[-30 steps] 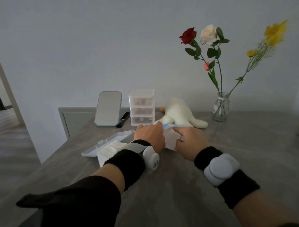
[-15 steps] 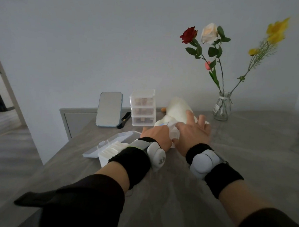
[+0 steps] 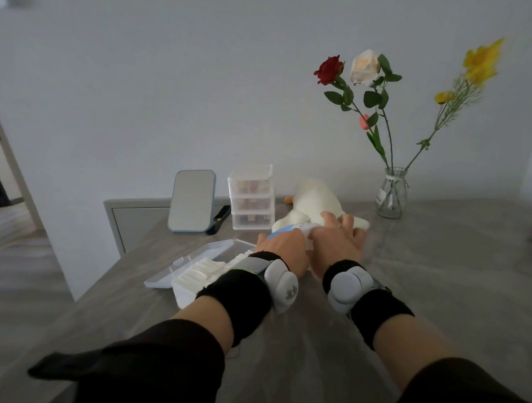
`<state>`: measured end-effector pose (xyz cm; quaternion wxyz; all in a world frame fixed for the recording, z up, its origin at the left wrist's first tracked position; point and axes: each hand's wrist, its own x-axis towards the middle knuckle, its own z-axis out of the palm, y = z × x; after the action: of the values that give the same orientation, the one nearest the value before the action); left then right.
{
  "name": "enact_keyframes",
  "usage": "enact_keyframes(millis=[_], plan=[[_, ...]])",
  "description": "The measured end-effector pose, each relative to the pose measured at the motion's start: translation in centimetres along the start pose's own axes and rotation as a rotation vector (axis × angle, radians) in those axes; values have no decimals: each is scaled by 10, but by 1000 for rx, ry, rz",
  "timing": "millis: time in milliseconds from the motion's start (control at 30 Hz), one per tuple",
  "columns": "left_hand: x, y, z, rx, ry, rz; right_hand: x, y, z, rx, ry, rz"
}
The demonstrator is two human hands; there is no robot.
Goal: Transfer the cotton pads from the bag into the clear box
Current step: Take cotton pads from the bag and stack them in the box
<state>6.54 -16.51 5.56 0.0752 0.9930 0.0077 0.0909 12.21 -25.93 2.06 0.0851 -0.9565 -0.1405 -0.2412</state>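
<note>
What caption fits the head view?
Left hand holds the bag, right hand on it, beside the clear box holding cotton pads.

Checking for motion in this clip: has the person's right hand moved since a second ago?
Yes. The right hand has gone forward, away from the person: its fingers now overlap the white plush duck, which it sat short of before.

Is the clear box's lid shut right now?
No, the lid lies flipped open on the table next to the clear box, and cotton pads show inside the box.
</note>
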Motion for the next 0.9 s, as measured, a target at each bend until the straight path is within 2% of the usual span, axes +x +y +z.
enact_keyframes(millis=[900], plan=[[5, -1, 8, -22, -21, -4, -8, 2, 5, 21, -3, -26]])
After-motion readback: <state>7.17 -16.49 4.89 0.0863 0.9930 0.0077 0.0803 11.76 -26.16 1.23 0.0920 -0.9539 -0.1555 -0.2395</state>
